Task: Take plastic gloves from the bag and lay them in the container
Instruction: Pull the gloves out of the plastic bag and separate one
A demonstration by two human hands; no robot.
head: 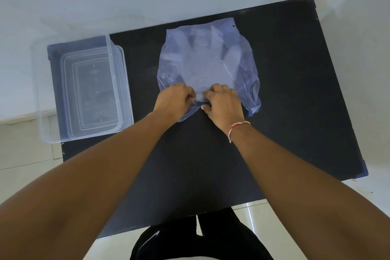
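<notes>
A black table (285,112) fills the middle of the frame. In the upper centre a translucent bluish plastic bag (247,63) lies flat on it, and through its film the pale finger shapes of clear plastic gloves (202,57) show, fingers pointing toward the top of the frame. Both hands meet at the bag's lower edge, close to each other. The left hand (173,101) has its fingers curled shut on the bag's edge, and the right hand (224,102) pinches the same edge just beside it, thumb tucked under the film. A red and white thread bracelet (237,127) circles the right wrist.

At the left of the frame a clear rectangular plastic container (45,99) stands on the table's left end, its left wall overhanging the table edge, well apart from the bag. Whether anything lies in it cannot be told through the clear plastic. Pale floor tiles (25,154) show at lower left, and the person's dark shorts (190,240) at bottom centre.
</notes>
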